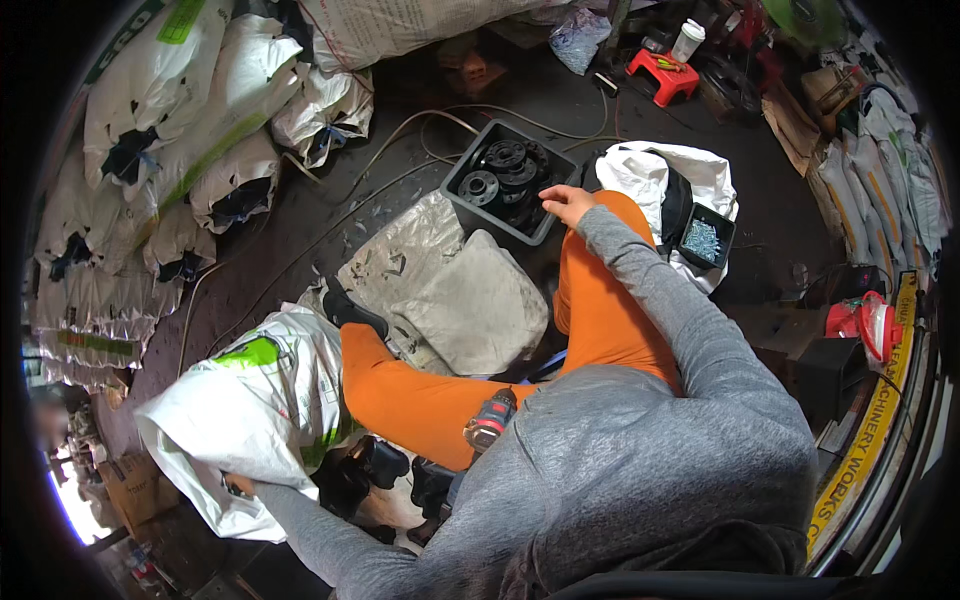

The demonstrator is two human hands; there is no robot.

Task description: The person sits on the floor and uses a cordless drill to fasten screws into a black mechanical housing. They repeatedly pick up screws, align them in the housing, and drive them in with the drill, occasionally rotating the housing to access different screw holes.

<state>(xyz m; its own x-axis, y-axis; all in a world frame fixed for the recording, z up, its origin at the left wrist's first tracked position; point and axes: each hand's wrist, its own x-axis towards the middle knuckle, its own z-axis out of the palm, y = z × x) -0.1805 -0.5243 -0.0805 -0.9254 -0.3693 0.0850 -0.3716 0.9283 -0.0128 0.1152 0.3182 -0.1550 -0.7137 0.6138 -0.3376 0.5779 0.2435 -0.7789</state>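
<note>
My right hand (pixel 568 203) is over the near right rim of a grey crate (pixel 458 205), its fingers slightly apart and pointing into it. Black ring-shaped parts (pixel 510 163) with hubs fill that crate. I see nothing clearly held in this hand. To my left, my left hand (pixel 240 485) reaches into the mouth of a white sack (pixel 290 375) with green print; the sack's folds hide most of the fingers. A red and black cordless drill (pixel 487 425) rests against my left thigh. Right of my right knee, a small black tub (pixel 706 238) holds many silvery screws.
Stuffed white sacks (pixel 150 95) are piled at the left. A dusty pale cushion or sack (pixel 480 305) lies between my legs. Cables (pixel 400 130) cross the dark floor. A red stool (pixel 663 78) stands far right; black parts (pixel 375 465) lie beside my left hip.
</note>
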